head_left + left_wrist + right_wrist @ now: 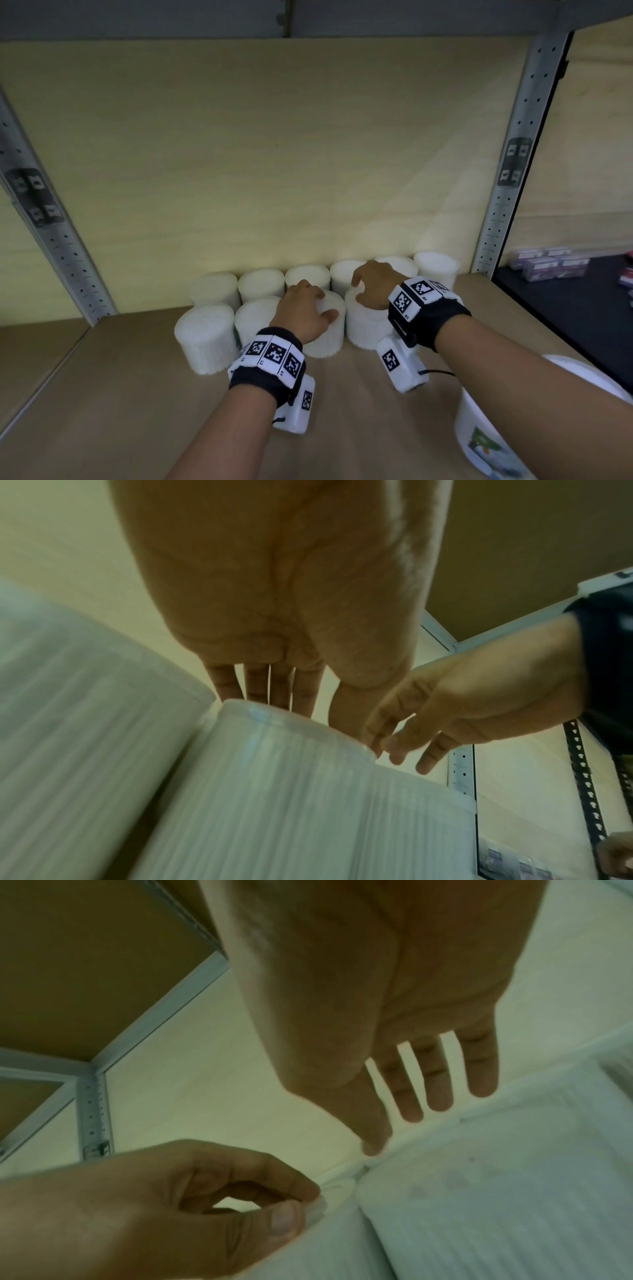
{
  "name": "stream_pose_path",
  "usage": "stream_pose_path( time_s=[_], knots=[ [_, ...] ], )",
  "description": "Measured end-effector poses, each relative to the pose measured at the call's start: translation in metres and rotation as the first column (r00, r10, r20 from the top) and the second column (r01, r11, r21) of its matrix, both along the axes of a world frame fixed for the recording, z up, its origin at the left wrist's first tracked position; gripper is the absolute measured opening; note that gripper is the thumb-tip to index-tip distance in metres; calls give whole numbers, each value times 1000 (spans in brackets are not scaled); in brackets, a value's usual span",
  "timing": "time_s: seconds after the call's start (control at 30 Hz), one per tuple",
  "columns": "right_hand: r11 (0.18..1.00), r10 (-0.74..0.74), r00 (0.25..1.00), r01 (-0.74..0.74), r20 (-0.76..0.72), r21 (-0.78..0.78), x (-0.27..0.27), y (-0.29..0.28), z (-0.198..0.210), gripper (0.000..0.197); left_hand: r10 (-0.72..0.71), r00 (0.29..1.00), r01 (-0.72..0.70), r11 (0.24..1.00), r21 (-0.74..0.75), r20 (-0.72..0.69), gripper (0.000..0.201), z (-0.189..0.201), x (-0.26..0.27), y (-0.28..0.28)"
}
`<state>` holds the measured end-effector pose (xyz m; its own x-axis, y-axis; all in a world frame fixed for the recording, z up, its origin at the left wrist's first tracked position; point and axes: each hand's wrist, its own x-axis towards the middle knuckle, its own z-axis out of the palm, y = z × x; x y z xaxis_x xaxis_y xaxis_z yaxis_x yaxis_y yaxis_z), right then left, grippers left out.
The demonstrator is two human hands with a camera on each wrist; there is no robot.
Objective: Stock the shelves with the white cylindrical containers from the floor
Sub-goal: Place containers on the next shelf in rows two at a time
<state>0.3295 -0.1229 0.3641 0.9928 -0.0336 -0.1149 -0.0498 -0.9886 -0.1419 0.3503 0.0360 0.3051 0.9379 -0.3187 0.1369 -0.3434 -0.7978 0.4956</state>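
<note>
Head view: both hands are on the front row of white containers (pixel 263 284) on the shelf (pixel 137 394). Left hand (pixel 303 313) curls over the third front container (pixel 327 337), thumb on its side. Right hand (pixel 375 284) hangs over the fourth container (pixel 364 325), fingers loosely spread, apparently letting go. Both stand upright, axes vertical, directly under the palms. Back row sits just behind, touching the wall.

Dim, greenish light; bright patch on back panel (pixel 342 222); wrist views blurred; wide-angle bending at edges.
</note>
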Motion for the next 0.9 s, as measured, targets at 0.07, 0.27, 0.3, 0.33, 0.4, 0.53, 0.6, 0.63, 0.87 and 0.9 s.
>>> stream_pose_path(
  time_s=[0.07,0.27,0.3,0.33,0.4,0.53,0.6,0.63,0.87,0.9],
  knots=[
    [998,-35,999,36,34,-53,-1,2,-2,43,4,1000,-4,1000,-5,-1,49,0,0,-1],
    [986,-51,998,56,36,-156,-6,3,-13,49,6,1000,-6,1000,-19,2,49,0,-2,-1],
    [987,-49,998,55,38,-154,-7,3,-13,49,7,1000,-7,1000,-20,-1,49,0,-3,-1],
    [988,-47,998,52,36,-147,-7,3,-12,49,7,1000,-7,1000,-20,-3,49,0,-3,-1],
    [989,-30,999,35,32,-142,-8,3,-10,48,8,1000,-8,1000,-15,-3,49,1,-3,-1],
    [993,8,1000,-8,2,-115,-10,3,-6,43,10,1000,-10,1000,-4,-1,48,2,-3,-2],
    [995,29,999,-32,-33,-93,-10,2,-3,39,11,1000,-11,1000,-3,1,48,1,-2,-2],
    [997,39,998,-43,-54,-72,-11,0,-1,39,10,1000,-10,1000,-2,1,48,1,-2,-2],
    [998,69,996,-69,-63,6,-13,2,0,43,12,1000,-12,1000,4,-3,49,2,-2,-2],
    [998,56,996,-56,-64,5,-12,4,-1,42,12,1000,-11,1000,5,-5,49,2,-2,-2]
  ],
)
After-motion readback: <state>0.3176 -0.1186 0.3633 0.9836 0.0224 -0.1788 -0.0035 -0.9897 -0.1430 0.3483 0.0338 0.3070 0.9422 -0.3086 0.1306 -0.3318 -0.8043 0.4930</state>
